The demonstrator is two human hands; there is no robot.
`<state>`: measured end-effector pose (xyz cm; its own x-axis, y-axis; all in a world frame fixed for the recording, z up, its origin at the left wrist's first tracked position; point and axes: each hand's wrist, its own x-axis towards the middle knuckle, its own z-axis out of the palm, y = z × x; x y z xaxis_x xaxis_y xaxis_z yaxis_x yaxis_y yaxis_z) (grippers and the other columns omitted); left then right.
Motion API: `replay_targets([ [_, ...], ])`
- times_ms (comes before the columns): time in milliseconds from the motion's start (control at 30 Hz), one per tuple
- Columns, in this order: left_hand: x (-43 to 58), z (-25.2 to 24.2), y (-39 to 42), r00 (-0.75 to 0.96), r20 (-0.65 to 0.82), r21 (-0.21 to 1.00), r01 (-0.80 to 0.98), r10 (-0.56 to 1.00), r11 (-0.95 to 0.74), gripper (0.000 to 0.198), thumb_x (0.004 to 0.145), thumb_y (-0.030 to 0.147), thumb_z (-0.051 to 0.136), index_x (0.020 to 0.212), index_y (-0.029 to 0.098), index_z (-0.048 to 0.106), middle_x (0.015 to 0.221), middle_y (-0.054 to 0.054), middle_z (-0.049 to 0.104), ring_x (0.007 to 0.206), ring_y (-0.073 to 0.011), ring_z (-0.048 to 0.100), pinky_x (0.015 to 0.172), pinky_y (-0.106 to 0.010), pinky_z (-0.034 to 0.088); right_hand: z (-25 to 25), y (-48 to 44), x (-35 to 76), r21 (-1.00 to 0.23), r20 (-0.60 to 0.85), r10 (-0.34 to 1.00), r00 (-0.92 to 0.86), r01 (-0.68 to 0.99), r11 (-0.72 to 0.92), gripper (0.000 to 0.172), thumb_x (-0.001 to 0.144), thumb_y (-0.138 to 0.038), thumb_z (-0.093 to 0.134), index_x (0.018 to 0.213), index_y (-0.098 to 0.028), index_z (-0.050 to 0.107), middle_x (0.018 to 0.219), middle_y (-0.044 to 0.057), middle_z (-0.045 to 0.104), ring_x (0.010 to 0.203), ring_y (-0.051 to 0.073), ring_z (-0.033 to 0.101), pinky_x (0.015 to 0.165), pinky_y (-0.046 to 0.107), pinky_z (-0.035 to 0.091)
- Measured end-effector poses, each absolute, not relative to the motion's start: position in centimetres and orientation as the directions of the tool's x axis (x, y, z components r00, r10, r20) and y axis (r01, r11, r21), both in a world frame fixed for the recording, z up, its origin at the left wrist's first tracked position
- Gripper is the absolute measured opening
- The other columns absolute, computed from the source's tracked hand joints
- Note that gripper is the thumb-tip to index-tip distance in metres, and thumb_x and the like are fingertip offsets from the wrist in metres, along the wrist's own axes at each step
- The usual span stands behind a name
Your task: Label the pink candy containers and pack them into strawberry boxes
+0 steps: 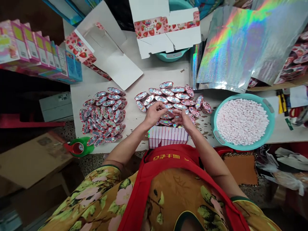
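My left hand (155, 113) and my right hand (182, 117) meet over the table's front edge, fingers pinched together on a small shiny oval packet (170, 113). Just below them stands a small pink-and-white box (167, 136) at the table edge. A spread of silver oval packets with pink rims (173, 96) lies right behind my hands. A second heap of the same packets (103, 112) sits to the left.
A teal basin of small white-pink candies (242, 121) stands at the right. Unfolded strawberry-print cartons (166, 29) and holographic foil sheets (243, 41) lie at the back. Boxed goods (36, 51) line the left shelf. A green tape dispenser (78, 147) hangs at the table's left front.
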<state>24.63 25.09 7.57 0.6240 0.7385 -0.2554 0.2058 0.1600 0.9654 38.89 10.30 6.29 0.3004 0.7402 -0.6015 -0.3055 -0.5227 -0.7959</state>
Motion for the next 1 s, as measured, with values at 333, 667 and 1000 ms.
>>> replay_targets([
  [333, 30.6, 5.4, 26.5, 0.669, -0.335, 0.942, 0.234, 0.664, 0.239, 0.016, 0.067, 0.022, 0.074, 0.07, 0.018, 0.058, 0.062, 0.005, 0.059, 0.056, -0.0088, 0.051, 0.056, -0.022, 0.038, 3.3, 11.1, 41.6, -0.86, -0.511, 0.69, 0.513, -0.288, -0.422, 0.054, 0.061, -0.068, 0.078, 0.076, -0.02, 0.061, 0.059, -0.005, 0.056, 0.052, 0.01, 0.048, 0.051, 0.023, 0.036],
  [667, 38.6, 4.8, 29.1, 0.686, -0.336, 0.941, 0.266, 0.646, 0.207, 0.013, 0.064, 0.014, 0.072, 0.066, 0.017, 0.059, 0.057, 0.005, 0.058, 0.054, -0.0082, 0.048, 0.055, -0.021, 0.034, 2.7, 12.1, 47.7, -0.878, -0.444, 0.59, 0.674, -0.198, -0.435, 0.044, 0.076, -0.062, 0.072, 0.076, -0.021, 0.054, 0.065, -0.003, 0.059, 0.051, 0.009, 0.049, 0.049, 0.023, 0.035],
  [1000, 39.9, 5.6, 29.8, 0.742, -0.299, 0.954, 0.238, 0.599, 0.181, 0.015, 0.063, 0.02, 0.073, 0.067, 0.016, 0.06, 0.058, 0.004, 0.061, 0.054, -0.0087, 0.051, 0.055, -0.021, 0.035, 2.9, 13.2, 48.3, -0.891, -0.435, 0.631, 0.642, -0.204, -0.406, 0.045, 0.073, -0.061, 0.077, 0.081, -0.02, 0.06, 0.064, -0.004, 0.059, 0.047, 0.008, 0.047, 0.048, 0.023, 0.034],
])
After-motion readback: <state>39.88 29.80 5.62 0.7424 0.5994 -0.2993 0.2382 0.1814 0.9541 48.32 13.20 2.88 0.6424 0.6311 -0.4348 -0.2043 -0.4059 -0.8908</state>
